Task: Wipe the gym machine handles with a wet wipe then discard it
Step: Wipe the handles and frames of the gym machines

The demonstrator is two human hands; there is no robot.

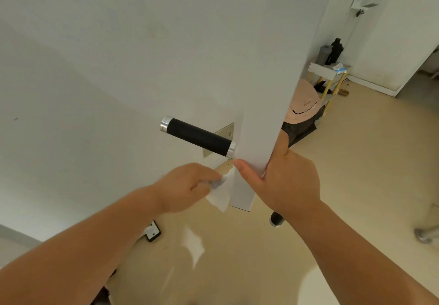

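Observation:
A white upright bar (259, 114) of the gym machine runs down the middle of the view. A black foam handle (198, 137) with silver end caps sticks out to its left. A second black handle (276, 219) pokes out below my right wrist, mostly hidden. My left hand (187, 186) pinches a white wet wipe (222, 193) just under the left handle, beside the bar. My right hand (282, 179) wraps around the bar from the right, thumb on the front face, fingers hidden behind.
A white wall (83, 91) fills the left. A small white shelf with yellow legs (329, 76) holds dark bottles at the back right, with a pink cloth (304, 105) in front of it. A small black-and-white object (153, 232) lies on the beige floor.

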